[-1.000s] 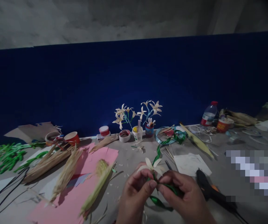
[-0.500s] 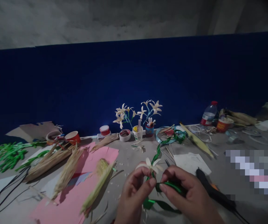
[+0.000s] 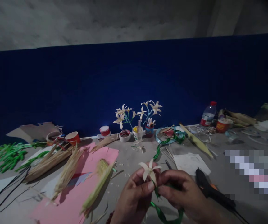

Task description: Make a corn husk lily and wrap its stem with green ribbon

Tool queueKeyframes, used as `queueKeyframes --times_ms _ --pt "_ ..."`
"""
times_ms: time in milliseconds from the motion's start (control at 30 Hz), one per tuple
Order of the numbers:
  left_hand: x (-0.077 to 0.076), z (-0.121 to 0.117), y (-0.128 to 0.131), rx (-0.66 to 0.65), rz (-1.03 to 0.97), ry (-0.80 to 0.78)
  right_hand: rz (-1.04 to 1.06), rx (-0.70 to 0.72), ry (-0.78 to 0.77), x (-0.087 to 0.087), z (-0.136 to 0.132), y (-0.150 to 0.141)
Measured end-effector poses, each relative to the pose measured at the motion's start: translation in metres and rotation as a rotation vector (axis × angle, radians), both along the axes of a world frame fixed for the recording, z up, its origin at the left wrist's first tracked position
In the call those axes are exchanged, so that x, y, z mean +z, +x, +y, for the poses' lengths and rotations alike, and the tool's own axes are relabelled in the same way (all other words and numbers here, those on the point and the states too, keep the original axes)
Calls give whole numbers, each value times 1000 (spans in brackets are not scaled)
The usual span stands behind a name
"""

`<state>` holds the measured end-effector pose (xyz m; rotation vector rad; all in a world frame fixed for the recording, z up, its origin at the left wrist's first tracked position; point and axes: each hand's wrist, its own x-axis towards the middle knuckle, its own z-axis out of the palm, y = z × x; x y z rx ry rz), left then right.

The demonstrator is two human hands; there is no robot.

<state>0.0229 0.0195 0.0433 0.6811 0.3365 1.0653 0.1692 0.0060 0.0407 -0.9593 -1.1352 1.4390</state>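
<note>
Between my hands is a cream-coloured artificial flower (image 3: 149, 170) with narrow pointed petals, its face tilted toward me. My left hand (image 3: 137, 194) pinches it just below the petals, thumb and fingers closed. Close against it, my right hand (image 3: 179, 188) is closed on a shiny green ribbon (image 3: 161, 214) at the flower's stem. The ribbon hangs in a loop under my hands, and a further length runs twisted up the table to a coil at the back. My fingers hide most of the stem.
A black glue gun (image 3: 214, 189) lies right of my right hand, near white paper (image 3: 192, 163). Leftward are pink sheets (image 3: 61, 205), corn husks (image 3: 66, 171) and green fuzzy stems (image 3: 6, 155). Finished flowers (image 3: 124, 115) stand in a white cup (image 3: 138, 133); a bottle (image 3: 208, 114) stands at back right.
The flower has turned to face me and sits slightly lower. My right hand has moved in against my left, and the ribbon loop below has shifted and opened wider.
</note>
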Motion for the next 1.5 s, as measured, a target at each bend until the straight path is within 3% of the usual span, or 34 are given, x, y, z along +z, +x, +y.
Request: queueKeyframes --times_ms 167,233,400,500,600,733,900,1000,1200,1367,1500 --pt "3 -1 2 -44 -42 13 172 97 -121 2 -2 -7" --pt "0 -1 3 -24 -19 20 186 63 -119 2 -2 -8" --pt "-10 -2 4 251 129 12 -163 -201 173 -8 -1 -4" --pt "-11 -4 4 381 232 63 -393 -197 279 -15 -2 -1" --pt "-8 -5 4 397 242 61 -467 -198 305 -15 -2 1" --pt "-6 -4 2 337 156 -13 -324 -131 230 -9 1 1" --pt "-11 1 1 179 67 -67 49 26 -86 -4 4 -6" --pt "-12 2 1 126 8 -66 147 74 -170 -4 3 -9" --pt "-8 0 2 83 23 -44 225 137 -194 -1 2 -10" --pt "-6 0 2 41 37 -21 237 44 -207 1 0 -11" --pt "-10 -1 2 201 129 32 149 -36 -26 -6 2 -10"
